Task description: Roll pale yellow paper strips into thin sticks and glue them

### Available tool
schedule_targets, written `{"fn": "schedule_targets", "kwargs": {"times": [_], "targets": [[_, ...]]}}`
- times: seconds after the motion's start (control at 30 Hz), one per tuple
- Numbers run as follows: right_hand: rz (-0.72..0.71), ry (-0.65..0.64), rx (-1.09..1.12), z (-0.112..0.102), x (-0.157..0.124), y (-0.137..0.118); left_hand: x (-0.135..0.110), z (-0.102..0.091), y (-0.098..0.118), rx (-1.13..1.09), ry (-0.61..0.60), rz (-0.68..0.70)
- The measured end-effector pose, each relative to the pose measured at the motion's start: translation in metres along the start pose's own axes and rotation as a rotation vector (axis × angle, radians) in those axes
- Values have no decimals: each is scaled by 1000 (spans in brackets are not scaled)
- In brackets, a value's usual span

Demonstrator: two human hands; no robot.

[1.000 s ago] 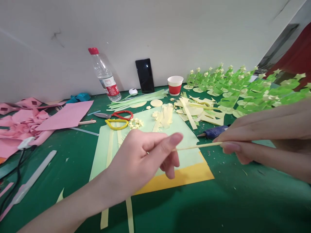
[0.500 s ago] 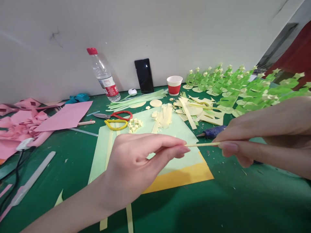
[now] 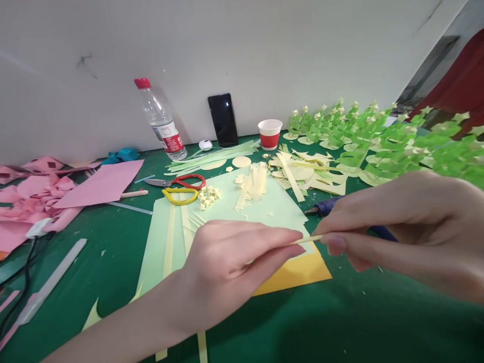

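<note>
Between my two hands runs a thin pale-yellow paper strip, seen nearly edge-on. My left hand pinches one end between thumb and forefinger. The other end is pinched by my right hand, a short way to the right. Below them lie light green paper sheets with a yellow-orange sheet underneath. A small pile of folded paper stars and some cut pale strips rest on the green paper. Partly hidden behind my right hand is a dark blue glue gun.
Scissors with red and yellow handles lie left of the stars. A bottle, a phone and a paper cup stand along the wall. Green paper spirals topped with stars crowd the right; pink paper lies left.
My hands have come closer together, so less of the strip shows between them. Both have moved slightly lower, the left one rightward and the right one leftward.
</note>
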State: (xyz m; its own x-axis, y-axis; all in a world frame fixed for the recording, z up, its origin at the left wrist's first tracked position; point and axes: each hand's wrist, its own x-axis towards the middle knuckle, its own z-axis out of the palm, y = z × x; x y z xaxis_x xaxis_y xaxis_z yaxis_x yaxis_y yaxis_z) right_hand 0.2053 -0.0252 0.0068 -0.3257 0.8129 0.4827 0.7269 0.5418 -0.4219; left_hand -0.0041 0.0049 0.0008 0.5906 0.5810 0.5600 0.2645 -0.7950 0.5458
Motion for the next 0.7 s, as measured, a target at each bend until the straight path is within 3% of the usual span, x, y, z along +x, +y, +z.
{"fn": "schedule_targets", "kwargs": {"times": [0.1, 0.27, 0.43, 0.53, 0.7], "targets": [[-74, -34, 146, 0, 4, -5, 0, 0, 2, 33, 42, 7], [-153, 88, 131, 0, 8, -10, 2, -1, 6, 6, 77, -24], [-206, 280, -43, -2, 5, -12, 5, -1, 9, -75, 92, -148], [-271, 330, -126, -5, 6, -14, 4, -2, 7, -194, 81, -205], [-196, 159, -42, -9, 4, -14, -1, -3, 2, -339, 62, -233]]}}
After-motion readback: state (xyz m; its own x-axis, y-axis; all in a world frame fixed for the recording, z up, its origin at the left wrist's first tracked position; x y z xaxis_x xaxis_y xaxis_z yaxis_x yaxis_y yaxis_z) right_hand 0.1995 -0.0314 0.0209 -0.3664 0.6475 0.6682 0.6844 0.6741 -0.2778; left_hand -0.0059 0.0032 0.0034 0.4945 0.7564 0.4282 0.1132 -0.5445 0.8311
